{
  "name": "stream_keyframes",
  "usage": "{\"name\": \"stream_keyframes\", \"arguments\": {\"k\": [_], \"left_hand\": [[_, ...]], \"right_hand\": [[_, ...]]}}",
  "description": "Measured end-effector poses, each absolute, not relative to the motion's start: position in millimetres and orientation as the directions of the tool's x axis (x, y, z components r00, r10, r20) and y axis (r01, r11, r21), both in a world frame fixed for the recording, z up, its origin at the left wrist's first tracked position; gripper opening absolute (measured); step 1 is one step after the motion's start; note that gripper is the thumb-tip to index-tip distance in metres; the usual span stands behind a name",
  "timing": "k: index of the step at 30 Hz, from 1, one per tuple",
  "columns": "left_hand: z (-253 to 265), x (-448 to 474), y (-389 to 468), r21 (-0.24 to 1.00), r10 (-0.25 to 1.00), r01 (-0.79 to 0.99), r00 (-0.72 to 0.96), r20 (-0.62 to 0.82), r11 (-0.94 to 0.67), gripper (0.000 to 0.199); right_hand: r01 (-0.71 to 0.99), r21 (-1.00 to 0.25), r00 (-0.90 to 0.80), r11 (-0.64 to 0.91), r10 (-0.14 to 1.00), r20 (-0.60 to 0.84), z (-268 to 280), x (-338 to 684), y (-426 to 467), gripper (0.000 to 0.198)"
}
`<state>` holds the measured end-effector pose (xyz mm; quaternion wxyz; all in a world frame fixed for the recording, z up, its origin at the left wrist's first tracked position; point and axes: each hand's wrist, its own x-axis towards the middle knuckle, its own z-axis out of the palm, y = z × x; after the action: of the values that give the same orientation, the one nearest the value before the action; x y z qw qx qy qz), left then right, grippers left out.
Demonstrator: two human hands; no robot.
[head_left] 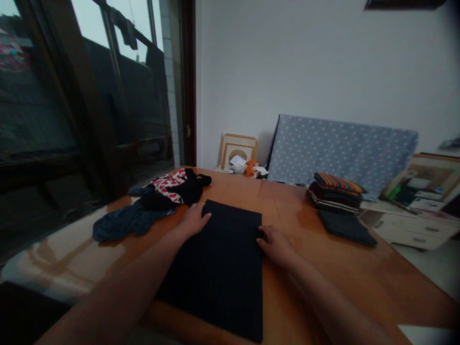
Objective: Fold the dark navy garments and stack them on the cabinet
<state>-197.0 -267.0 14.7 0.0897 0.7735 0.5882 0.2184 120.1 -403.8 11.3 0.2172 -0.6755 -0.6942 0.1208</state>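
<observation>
"Near centre?"
"A flat, dark navy cloth rectangle (226, 268) on a brown wooden table (287, 206)."
"Touching it?"
"Left hand (194, 220), loosely open, just resting at its far-left corner; right hand (276, 243), half-curled at its right edge, grip unclear."

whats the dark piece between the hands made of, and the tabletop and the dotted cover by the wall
Dark piece: probably cloth, matte, going by its dull surface without highlights; fibre unclear.
Tabletop: looks like varnished wood, glossy, given its orange-brown colour and reflections; laminate is possible.
Dotted cover: likely fabric, matte, as its right side hangs in soft folds.
</observation>
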Motion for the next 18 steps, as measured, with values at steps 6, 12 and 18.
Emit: {"name": "stream_keyframes", "arguments": {"k": [6,12,18], "left_hand": [[38,-200,-334,0.466,0.85,0.71,0.451,0.274,-0.527,0.029],[48,-199,-421,0.684,0.707,0.446,0.692,0.145,-0.577,0.02],[45,-196,-462,0.588,0.596,0.409,0.786,0.161,-0.698,0.017]], "right_hand": [[0.813,-0.541,-0.121,0.215,0.971,0.205,17,104,-471,0.035],[0.769,-0.558,-0.245,0.311,0.95,0.192,29,84,-549,0.04],[0.799,-0.468,-0.299,0.378,0.925,0.236,30,67,-582,0.045]]}}
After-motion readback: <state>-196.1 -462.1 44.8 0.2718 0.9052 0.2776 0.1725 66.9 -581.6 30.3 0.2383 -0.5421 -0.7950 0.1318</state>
